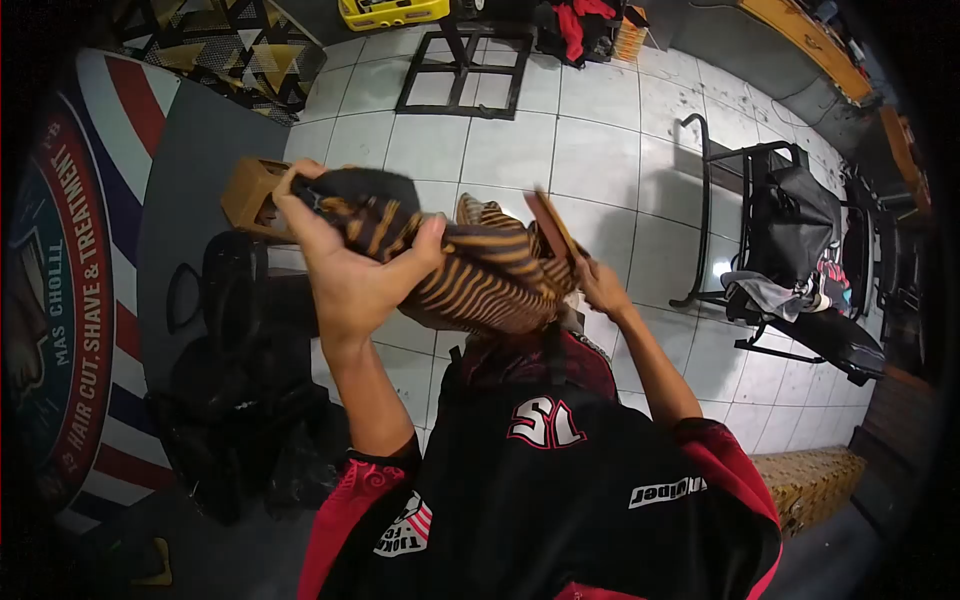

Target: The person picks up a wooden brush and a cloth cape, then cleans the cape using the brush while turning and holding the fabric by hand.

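Currently left hand [355, 280] clasps black-and-tan striped cloth [480, 285]; right hand [603, 290] closed round slanting, flat brown tool [553, 228] (cloth just leftward).

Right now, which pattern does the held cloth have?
The cloth shows mainly dark and golden-brown stripes, best seen in the head view.

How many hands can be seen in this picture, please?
2: the left hand grips the striped cloth at its left end; the right hand, near the other end, holds a brown brush-like object.
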